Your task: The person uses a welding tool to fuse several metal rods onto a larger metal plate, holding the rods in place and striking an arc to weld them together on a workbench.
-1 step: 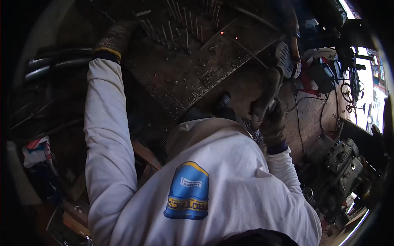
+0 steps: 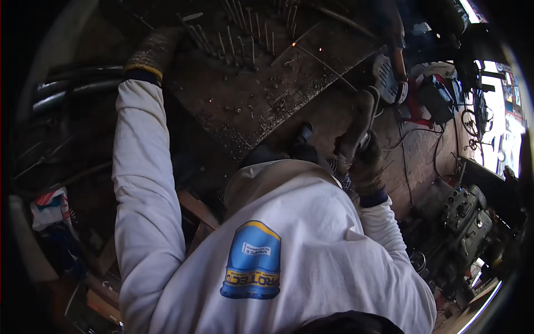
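Observation:
My right hand (image 2: 368, 167), in a dark work glove, is wrapped round a welding electrode holder (image 2: 356, 119) beside the metal table's near right edge. From its jaws a thin welding rod (image 2: 329, 69) slants up and left over the dark metal tabletop (image 2: 245, 111), its tip close to a small orange glow. Several thin metal rods (image 2: 253, 51) stand upright on the tabletop. At the table's left side lies my left hand (image 2: 154, 51), also gloved, close to the leftmost rods. Shadow hides its fingers, so what it touches is unclear.
Small dark bits are scattered over the tabletop. Metal bars (image 2: 78, 86) lie left of it. To the right are a light slatted object (image 2: 385, 78), a red and black machine (image 2: 434, 103) with cables on the floor, and a greasy engine-like block (image 2: 470, 214).
The rod's glowing tip has shifted slightly left, and more of the rod is lit. My right hand and the holder have moved a little. My left hand stays nearly in place.

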### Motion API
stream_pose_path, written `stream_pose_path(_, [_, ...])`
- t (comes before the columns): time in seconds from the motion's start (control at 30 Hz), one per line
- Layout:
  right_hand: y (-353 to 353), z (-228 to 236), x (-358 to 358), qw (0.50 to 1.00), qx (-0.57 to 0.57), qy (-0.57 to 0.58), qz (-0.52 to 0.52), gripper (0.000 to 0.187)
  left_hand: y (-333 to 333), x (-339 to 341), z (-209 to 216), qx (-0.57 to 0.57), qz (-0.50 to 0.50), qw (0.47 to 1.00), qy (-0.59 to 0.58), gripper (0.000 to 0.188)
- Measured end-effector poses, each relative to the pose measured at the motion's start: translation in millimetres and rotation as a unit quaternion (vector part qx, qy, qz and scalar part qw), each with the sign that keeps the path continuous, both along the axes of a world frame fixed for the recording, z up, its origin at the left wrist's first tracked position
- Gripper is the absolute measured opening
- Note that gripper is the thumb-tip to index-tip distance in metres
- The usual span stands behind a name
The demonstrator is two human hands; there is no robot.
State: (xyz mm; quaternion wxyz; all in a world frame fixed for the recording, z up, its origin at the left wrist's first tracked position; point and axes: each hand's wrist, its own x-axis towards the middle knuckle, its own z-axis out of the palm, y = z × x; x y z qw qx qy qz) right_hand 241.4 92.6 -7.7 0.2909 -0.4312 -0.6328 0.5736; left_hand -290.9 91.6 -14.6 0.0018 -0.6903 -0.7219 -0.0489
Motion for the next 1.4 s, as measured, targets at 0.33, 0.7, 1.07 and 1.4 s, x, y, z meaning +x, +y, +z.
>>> stream_pose_path(0.33, [-22.3,-32.8,-23.4,0.997,0.002,-0.071,0.044,0.052,6.1,23.8,18.1,-0.112,0.169,0.939,-0.278,0.028])
stream_pose_path(0.7, [-4.4,-37.1,-43.5,0.996,-0.065,-0.009,0.067,0.061,11.8,34.7,29.0,-0.082,0.396,0.795,-0.453,0.027])
stream_pose_path(1.07, [5.2,-49.0,-38.3,0.99,-0.102,-0.016,0.092,0.074,5.6,0.8,1.1,-0.068,0.397,0.754,-0.52,0.031])
stream_pose_path(1.4, [10.7,-48.4,-37.4,0.989,-0.096,0.013,0.112,0.082,6.3,5.9,7.0,-0.062,0.415,0.737,-0.53,0.03])
